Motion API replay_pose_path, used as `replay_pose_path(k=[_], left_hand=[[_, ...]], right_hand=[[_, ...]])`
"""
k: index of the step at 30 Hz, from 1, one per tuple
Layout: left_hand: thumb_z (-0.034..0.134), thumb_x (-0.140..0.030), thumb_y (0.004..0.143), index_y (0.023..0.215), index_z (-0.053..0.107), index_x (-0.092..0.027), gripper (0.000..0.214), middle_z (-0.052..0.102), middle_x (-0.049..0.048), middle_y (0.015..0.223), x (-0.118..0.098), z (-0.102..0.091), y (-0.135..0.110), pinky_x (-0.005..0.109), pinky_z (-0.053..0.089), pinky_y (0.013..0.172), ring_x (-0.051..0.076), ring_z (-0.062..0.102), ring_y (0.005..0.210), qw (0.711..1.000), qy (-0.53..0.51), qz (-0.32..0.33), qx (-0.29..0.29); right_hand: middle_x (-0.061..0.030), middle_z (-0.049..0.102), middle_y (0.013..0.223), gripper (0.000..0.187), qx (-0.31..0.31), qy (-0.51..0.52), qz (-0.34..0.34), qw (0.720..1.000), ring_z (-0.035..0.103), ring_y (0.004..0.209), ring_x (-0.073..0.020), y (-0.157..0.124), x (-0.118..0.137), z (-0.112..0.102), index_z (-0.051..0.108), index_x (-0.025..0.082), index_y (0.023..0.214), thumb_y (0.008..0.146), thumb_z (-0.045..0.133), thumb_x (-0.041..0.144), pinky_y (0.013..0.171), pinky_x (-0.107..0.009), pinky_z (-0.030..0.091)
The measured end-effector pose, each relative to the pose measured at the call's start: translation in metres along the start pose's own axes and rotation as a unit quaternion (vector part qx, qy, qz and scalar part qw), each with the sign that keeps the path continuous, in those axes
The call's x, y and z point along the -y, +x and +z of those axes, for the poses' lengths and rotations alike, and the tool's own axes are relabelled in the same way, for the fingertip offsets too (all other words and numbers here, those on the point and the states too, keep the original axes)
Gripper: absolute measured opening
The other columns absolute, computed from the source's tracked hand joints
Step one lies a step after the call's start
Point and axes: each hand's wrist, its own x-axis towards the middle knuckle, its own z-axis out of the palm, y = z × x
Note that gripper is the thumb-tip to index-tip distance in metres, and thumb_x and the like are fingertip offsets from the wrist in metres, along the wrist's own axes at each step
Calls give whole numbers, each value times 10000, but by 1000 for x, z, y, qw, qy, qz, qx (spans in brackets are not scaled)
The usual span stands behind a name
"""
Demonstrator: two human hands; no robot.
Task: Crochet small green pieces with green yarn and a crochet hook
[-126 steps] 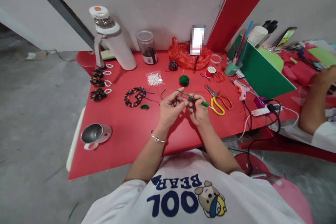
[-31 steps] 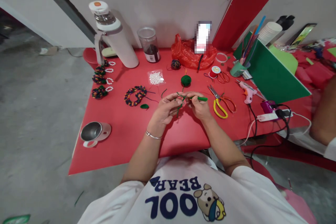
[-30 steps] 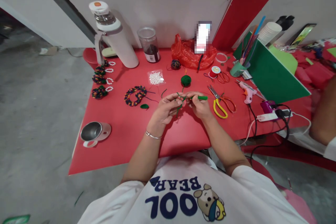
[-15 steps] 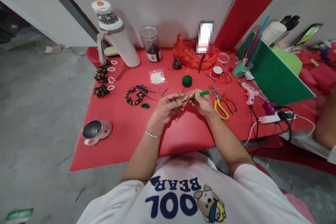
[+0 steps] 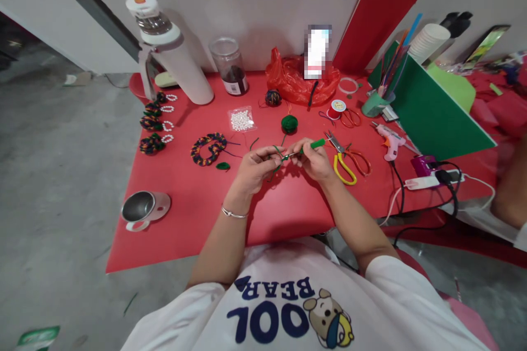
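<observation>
My right hand (image 5: 313, 160) pinches a crochet hook with a green handle (image 5: 313, 145), its metal tip pointing left toward my other hand. My left hand (image 5: 256, 165) is closed on a strand of green yarn (image 5: 276, 160) that loops at the hook's tip and hangs a little below my fingers. Both hands hover just above the red table (image 5: 197, 214), near its middle. A green yarn ball (image 5: 289, 123) lies right behind them, with the strand running to my fingers.
Yellow-handled scissors (image 5: 343, 167) and a pink glue gun (image 5: 389, 141) lie to the right. A multicoloured crochet ring (image 5: 208, 148), a bag of pearls (image 5: 241, 119), a white flask (image 5: 171, 55), a jar (image 5: 229, 66) and a steel cup (image 5: 138, 209) are left. Another person's arm (image 5: 508, 186) shows far right.
The hook's handle has tipped up from pointing down-right to pointing up-right. My hands have stayed together at the table's middle, and the view has shifted slightly.
</observation>
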Motion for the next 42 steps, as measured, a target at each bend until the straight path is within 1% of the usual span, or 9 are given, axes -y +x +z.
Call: replay_pose_path(k=[3, 7, 11, 13, 17, 20, 30, 35, 42], left_hand=[[904, -205, 592, 942, 838, -163, 359, 659, 8, 685, -2, 0, -1, 194, 240, 408, 39, 431, 465, 1000, 17, 13, -1], [883, -212, 628, 961, 833, -166, 340, 660, 2, 708, -3, 2, -3, 200, 256, 407, 31, 409, 452, 999, 33, 25, -4], [883, -199, 622, 950, 830, -167, 333, 683, 8, 716, -3, 3, -3, 192, 255, 406, 27, 412, 448, 998, 45, 30, -11], [890, -191, 611, 945, 827, -165, 340, 687, 10, 713, -3, 4, -3, 189, 299, 420, 40, 454, 468, 998, 46, 32, -11], [917, -195, 584, 943, 821, -154, 374, 694, 20, 718, -3, 5, -2, 212, 456, 509, 94, 579, 573, 999, 34, 40, -4], [936, -213, 573, 950, 816, -150, 401, 687, 16, 705, -2, 6, -1, 227, 495, 525, 105, 594, 581, 999, 19, 45, 2], [943, -214, 544, 923, 813, -163, 403, 686, 8, 684, -1, 5, 0, 222, 493, 522, 98, 577, 573, 999, 24, 42, -21], [943, -200, 556, 932, 816, -156, 399, 686, 11, 692, -1, 5, -1, 208, 479, 548, 91, 581, 603, 999, 27, 41, -18], [925, -199, 566, 953, 809, -151, 407, 682, 13, 699, -2, 5, -2, 233, 505, 542, 107, 580, 601, 998, 33, 44, -12]], right_hand=[[-11, 724, 728, 495, -3, 7, -1, 1000, 579, 535, -94, 0, 0, 0, 644, 211, 788, 806, 756, 693, 426, -187, 392], [-9, 729, 730, 514, -13, -3, 3, 1000, 572, 523, -91, 0, -1, 1, 631, 213, 783, 790, 757, 711, 425, -191, 402], [-8, 721, 720, 536, -21, -13, 8, 1000, 561, 511, -89, 1, -1, 1, 624, 212, 771, 765, 765, 729, 413, -193, 387], [-9, 721, 723, 528, -17, -11, 6, 1000, 559, 508, -87, 1, -1, 1, 626, 210, 772, 770, 770, 718, 409, -191, 381], [-13, 729, 735, 476, -8, 5, -7, 1000, 567, 515, -85, 1, -1, 1, 644, 207, 781, 805, 776, 664, 418, -187, 384], [-15, 737, 745, 461, -6, 8, -13, 1000, 570, 521, -84, 0, -1, 2, 650, 207, 787, 820, 770, 651, 422, -182, 387], [1, 718, 713, 497, -15, 6, 14, 1000, 568, 523, -89, -1, -1, 1, 634, 213, 779, 779, 785, 687, 424, -184, 395], [1, 725, 727, 498, -24, 21, 23, 999, 580, 555, -95, -1, -3, 0, 625, 220, 789, 773, 788, 691, 444, -182, 415], [-1, 735, 763, 512, -28, 10, 42, 999, 573, 563, -91, -2, -2, 1, 598, 224, 796, 778, 773, 704, 465, -188, 438]])
